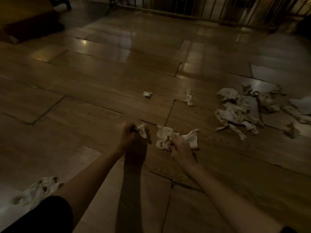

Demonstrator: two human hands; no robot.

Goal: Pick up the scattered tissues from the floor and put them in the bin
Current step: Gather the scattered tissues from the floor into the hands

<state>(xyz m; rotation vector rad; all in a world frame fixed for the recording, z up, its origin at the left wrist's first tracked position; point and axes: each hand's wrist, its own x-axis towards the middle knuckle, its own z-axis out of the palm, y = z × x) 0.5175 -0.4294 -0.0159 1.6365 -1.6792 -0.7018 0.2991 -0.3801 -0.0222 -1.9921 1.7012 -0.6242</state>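
My left hand (127,134) is closed on a small crumpled white tissue (142,130) just above the floor. My right hand (180,149) grips a bigger bunch of tissues (164,136) that sticks out on both sides of the fist. Loose tissues lie on the floor: a small ball (147,94), a twisted strip (189,97), a large heap (240,113) at the right, and one crumpled piece (37,190) at the lower left. No bin is in view.
The floor is dim glossy stone tile (94,91) with dark joints. A metal railing (193,7) runs along the far edge. A dark low piece of furniture (32,26) stands at the far left.
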